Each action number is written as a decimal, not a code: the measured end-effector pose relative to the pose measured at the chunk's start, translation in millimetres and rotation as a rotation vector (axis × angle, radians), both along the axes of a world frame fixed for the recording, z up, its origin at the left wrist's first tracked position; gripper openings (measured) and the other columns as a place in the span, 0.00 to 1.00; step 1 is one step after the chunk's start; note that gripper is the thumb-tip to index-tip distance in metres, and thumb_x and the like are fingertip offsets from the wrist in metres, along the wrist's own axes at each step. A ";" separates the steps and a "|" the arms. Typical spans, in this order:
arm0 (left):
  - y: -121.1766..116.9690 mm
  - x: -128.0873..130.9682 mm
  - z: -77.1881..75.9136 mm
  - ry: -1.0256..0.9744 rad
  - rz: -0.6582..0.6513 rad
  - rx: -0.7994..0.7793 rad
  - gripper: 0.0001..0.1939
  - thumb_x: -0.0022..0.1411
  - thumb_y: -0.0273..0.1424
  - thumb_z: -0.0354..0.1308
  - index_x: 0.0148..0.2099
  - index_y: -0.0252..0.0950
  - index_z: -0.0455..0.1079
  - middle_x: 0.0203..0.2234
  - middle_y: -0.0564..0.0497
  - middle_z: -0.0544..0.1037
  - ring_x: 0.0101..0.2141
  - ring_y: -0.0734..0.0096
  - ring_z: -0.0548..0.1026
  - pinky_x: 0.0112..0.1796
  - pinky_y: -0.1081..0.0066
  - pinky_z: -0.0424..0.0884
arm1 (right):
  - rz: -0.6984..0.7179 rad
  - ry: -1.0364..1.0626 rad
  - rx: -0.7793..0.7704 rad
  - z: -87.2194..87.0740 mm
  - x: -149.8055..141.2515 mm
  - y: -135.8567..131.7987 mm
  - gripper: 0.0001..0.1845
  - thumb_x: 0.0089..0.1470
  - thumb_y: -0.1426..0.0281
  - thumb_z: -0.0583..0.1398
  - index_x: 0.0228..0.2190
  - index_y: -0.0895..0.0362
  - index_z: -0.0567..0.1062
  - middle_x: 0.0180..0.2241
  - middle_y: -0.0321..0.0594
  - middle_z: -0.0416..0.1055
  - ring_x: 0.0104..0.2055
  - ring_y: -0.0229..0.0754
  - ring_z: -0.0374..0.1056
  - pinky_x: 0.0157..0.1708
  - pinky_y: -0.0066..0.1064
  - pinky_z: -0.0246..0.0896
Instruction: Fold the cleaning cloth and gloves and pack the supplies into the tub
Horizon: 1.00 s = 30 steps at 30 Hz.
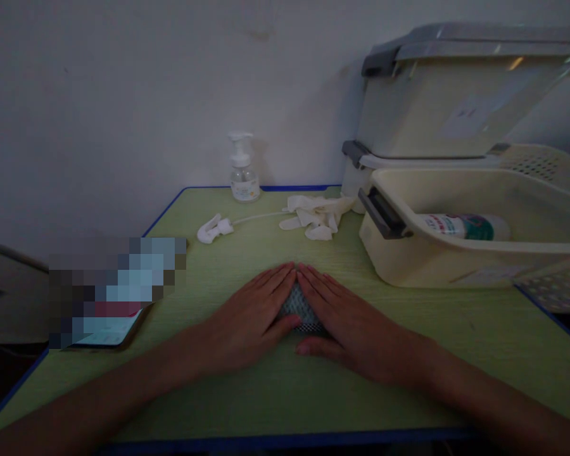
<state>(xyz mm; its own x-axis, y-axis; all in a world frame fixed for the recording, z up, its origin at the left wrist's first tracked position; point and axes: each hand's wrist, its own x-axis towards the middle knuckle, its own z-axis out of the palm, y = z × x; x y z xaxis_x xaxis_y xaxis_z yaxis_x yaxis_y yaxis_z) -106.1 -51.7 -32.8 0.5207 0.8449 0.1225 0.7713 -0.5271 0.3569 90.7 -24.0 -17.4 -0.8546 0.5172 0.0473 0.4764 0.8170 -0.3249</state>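
My left hand [253, 311] and my right hand [350, 316] lie over a small pale blue-grey thing with a mesh-like pattern [300, 308]. Their fingers are stretched out and slant inward, so the fingertips meet above its far end. Both thumbs point toward each other on the near side, with a gap between them. Between the palms only the middle of the patterned thing shows; its sides are hidden under the hands, and its exact kind cannot be made out.
Behind the hands are crumpled white gloves [316, 214], a white clip-like piece [213, 228] with a thin cord, and a pump bottle [245, 177]. A partly blurred tablet-like screen [109, 330] is at left. A cream basket [418, 263] holding a bottle [477, 226] and lidded boxes [422, 114] stand right.
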 end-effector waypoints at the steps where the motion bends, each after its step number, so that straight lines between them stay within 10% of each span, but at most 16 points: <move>1: 2.0 -1.5 2.5 -0.078 0.023 -0.018 0.26 0.65 0.39 0.43 0.61 0.31 0.52 0.59 0.39 0.58 0.59 0.61 0.57 0.57 0.56 0.56 | -0.006 0.014 -0.030 2.2 0.8 1.4 0.43 0.56 0.49 0.47 0.60 0.71 0.50 0.61 0.61 0.44 0.64 0.51 0.40 0.60 0.47 0.46; 8: 18.9 -12.2 11.5 -0.465 0.239 0.053 0.15 0.64 0.36 0.43 0.43 0.33 0.67 0.44 0.44 0.73 0.46 0.64 0.70 0.49 0.58 0.65 | -0.178 0.170 -0.042 7.6 3.9 14.3 0.33 0.60 0.56 0.45 0.57 0.67 0.57 0.60 0.54 0.52 0.62 0.47 0.49 0.59 0.44 0.48; 30: 21.5 -15.4 -13.7 -0.015 0.142 0.062 0.23 0.67 0.36 0.38 0.58 0.29 0.59 0.60 0.40 0.58 0.60 0.62 0.55 0.58 0.57 0.53 | -0.127 -0.117 0.039 0.5 -2.8 12.7 0.32 0.61 0.61 0.46 0.58 0.73 0.53 0.61 0.57 0.46 0.63 0.50 0.44 0.60 0.45 0.46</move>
<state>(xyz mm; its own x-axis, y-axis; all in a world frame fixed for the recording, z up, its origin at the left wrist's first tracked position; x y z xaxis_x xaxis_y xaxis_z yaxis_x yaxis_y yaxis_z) -121.5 -30.1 -46.5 0.3945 0.9004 0.1834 0.8343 -0.4346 0.3392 87.9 -11.3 -16.9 -0.7836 0.6208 -0.0263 0.6090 0.7589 -0.2306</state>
